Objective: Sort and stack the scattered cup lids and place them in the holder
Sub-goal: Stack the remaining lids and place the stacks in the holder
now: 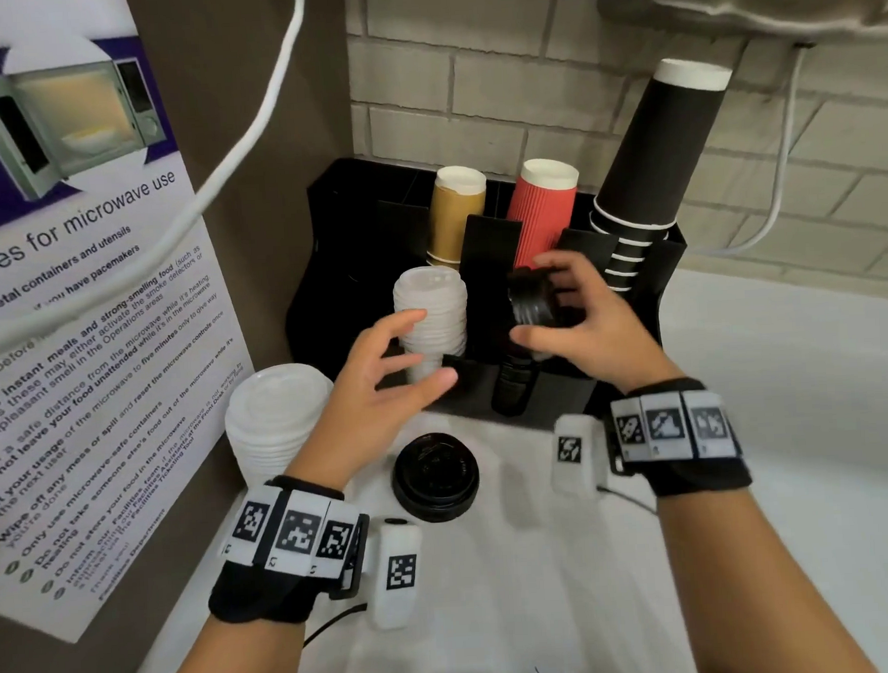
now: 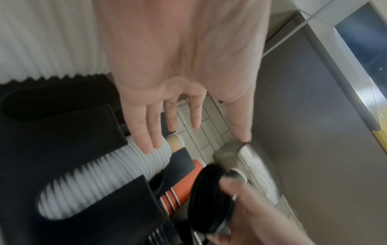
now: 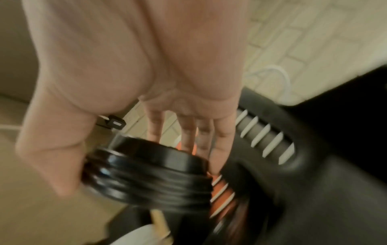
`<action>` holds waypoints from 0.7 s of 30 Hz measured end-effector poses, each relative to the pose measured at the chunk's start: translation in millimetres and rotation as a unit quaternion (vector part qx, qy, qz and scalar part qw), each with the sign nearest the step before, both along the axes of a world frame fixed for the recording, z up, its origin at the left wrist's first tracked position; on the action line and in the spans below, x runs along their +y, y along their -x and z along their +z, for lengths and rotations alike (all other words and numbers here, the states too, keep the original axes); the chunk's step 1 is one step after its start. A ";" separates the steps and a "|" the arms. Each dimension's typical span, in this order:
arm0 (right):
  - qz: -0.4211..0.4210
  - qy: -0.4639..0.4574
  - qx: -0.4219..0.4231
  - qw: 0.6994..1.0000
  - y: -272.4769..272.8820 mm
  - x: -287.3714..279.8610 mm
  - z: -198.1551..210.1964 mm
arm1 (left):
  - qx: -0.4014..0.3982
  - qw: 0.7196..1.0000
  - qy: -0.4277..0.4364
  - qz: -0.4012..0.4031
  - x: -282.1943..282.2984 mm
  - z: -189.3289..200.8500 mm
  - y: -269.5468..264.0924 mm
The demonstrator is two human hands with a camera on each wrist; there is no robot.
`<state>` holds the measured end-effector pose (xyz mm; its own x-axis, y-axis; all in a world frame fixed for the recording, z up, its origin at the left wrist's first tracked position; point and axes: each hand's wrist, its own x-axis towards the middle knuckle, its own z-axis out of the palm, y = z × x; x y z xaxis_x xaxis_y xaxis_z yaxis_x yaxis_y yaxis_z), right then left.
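Note:
My right hand [image 1: 543,305] grips a short stack of black lids [image 1: 530,301] [image 3: 150,174] between thumb and fingers, held just above a front slot of the black holder [image 1: 484,262]. More black lids [image 1: 514,384] sit lower in that slot. My left hand [image 1: 407,353] [image 2: 188,126] hovers open, fingers spread, right beside a stack of white lids [image 1: 433,316] [image 2: 100,180] standing in the neighbouring slot. A loose black lid [image 1: 435,475] lies on the white counter in front of the holder. A bigger stack of white lids [image 1: 276,417] stands on the counter to the left.
The holder's back slots carry tan cups [image 1: 456,212], red ribbed cups [image 1: 543,212] and a tall leaning stack of black cups [image 1: 649,166]. A brown panel with a microwave poster [image 1: 70,304] closes the left side. A brick wall [image 1: 469,77] stands behind. White cable [image 1: 246,140] hangs overhead.

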<state>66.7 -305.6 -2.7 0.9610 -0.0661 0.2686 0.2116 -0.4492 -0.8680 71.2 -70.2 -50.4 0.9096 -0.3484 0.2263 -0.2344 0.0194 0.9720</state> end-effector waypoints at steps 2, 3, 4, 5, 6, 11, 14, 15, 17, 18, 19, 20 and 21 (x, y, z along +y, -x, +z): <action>0.000 0.093 0.040 0.995 -13.6 -16.1 6.0 | -0.008 1.000 0.001 0.015 3.1 2.5 -1.7; 0.000 0.155 0.061 0.986 -20.4 -21.0 6.7 | -0.011 1.000 0.003 0.017 3.6 3.7 -2.2; 0.003 0.209 0.077 0.975 -26.5 -23.4 6.3 | -0.012 1.000 0.003 0.020 3.5 4.8 -2.5; 0.010 0.250 0.090 0.964 -31.9 -23.5 5.3 | -0.014 1.000 0.004 0.020 3.1 5.9 -2.5; 0.019 0.277 0.104 0.955 -36.5 -22.1 4.1 | -0.016 1.000 0.005 0.018 2.4 6.9 -2.3; 0.043 0.367 0.170 0.914 -48.7 -12.3 -2.7 | -0.017 1.000 0.001 0.010 0.6 11.8 1.0; 0.052 0.398 0.186 0.897 -47.0 -7.8 -9.9 | -0.013 1.000 -0.004 0.017 1.9 11.4 1.6; 0.053 0.408 0.187 0.892 -45.6 -7.1 -11.9 | -0.012 1.000 -0.008 0.019 2.4 11.0 2.0; 0.049 0.437 0.186 0.879 -41.8 -5.8 -15.7 | -0.012 1.000 -0.013 0.022 3.0 10.0 2.6; 0.043 0.454 0.179 0.872 -39.6 -4.9 -18.4 | -0.011 1.000 -0.014 0.022 3.0 9.4 2.9; 0.034 0.471 0.166 0.866 -37.4 -3.8 -21.7 | -0.011 1.000 -0.015 0.022 2.6 9.1 3.0; 0.022 0.486 0.150 0.861 -35.4 -2.6 -25.1 | -0.011 1.000 -0.016 0.022 2.1 9.0 3.0; 0.010 0.497 0.132 0.857 -33.4 -1.6 -28.3 | -0.011 1.000 -0.017 0.023 1.9 9.0 3.0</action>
<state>100.1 -307.2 -31.0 0.9952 0.0872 -0.0449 0.0835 -0.9935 -0.0769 68.1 -68.3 -41.4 0.9195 -0.3145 0.2359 -0.2561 -0.0239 0.9664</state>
